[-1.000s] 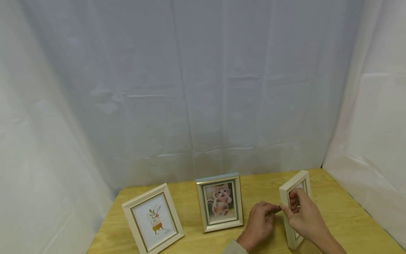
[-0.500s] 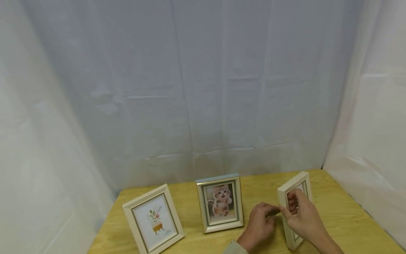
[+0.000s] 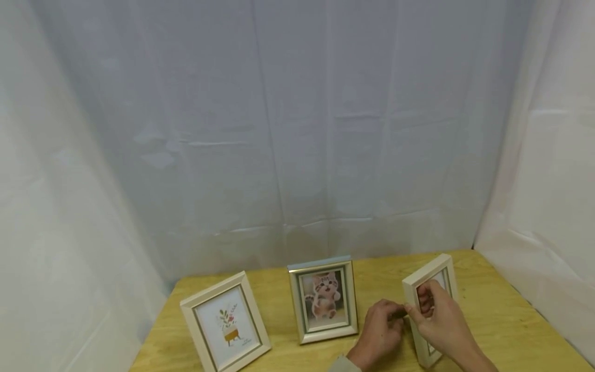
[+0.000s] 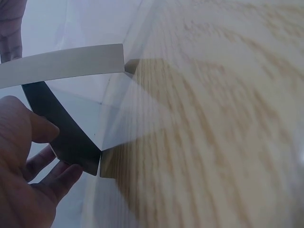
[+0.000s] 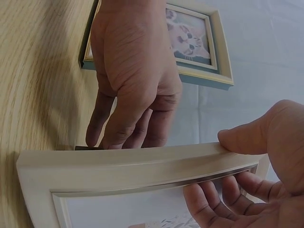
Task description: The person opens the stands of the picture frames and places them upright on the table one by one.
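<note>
At the right of the table a cream picture frame stands on edge, turned nearly side-on in the head view. My right hand grips its near side rail, thumb on the outer edge and curled fingers against the front. Behind the frame, my left hand holds the dark stand leg between thumb and fingers, as the left wrist view shows. The leg slants out from the frame's back, its lower end at the tabletop. In the right wrist view, the left fingertips are partly hidden behind the frame.
A frame with a kitten picture stands left of my left hand. Farther left stands a cream frame with a potted-plant print. Pale sheeting hangs behind and on both sides of the wooden table.
The right-hand frame has shifted slightly left and turned a little more toward the head camera, my right hand moving with it. My left hand has stayed almost still.
</note>
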Tool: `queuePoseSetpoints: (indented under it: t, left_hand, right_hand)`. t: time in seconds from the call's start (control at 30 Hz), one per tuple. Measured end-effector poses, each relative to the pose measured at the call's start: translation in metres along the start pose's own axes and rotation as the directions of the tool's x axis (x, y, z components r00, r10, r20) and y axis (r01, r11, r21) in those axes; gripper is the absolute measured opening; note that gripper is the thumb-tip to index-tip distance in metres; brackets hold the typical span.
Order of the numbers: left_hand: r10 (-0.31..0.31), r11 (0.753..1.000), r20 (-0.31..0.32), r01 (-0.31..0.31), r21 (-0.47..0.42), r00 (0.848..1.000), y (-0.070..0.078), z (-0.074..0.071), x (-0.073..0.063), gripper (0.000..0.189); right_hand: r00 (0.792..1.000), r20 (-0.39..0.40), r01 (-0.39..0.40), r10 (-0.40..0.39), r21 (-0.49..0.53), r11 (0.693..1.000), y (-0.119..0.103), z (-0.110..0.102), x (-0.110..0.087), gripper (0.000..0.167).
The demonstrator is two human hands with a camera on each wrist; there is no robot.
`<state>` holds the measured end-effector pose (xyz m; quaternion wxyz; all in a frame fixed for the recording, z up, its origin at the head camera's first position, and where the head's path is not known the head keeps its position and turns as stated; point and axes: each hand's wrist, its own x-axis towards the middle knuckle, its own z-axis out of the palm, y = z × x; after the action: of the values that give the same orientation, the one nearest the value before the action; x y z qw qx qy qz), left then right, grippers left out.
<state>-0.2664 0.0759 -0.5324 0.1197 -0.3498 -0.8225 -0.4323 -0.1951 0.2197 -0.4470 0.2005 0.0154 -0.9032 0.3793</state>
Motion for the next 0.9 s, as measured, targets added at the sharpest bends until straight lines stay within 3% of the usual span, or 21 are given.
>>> queuePoseSetpoints:
  t: [0.3, 0.67, 0.9]
  left_hand:
    - [0.008, 1.0, -0.01, -0.008, 0.008, 1.0, -0.0001, 0.0002, -0.0005, 0.033]
    - [0.049, 0.998, -0.032, -0.048, 0.043, 0.998, -0.0059, 0.0052, -0.0017, 0.029]
    - [0.036, 0.996, -0.037, -0.033, 0.08, 0.999, -0.0034, 0.0053, -0.0039, 0.025]
  right_hand:
    - [0.999, -0.032, 0.016, -0.016, 0.005, 1.0, 0.0009, 0.0023, -0.0001, 0.031]
    - [0.999, 0.009, -0.039, 0.039, 0.021, 0.999, 0.0015, 0.0019, -0.0018, 0.034]
    - [1.0, -0.011, 0.001, -0.001, 0.028, 1.0, 0.0036, -0.002, -0.0049, 0.035]
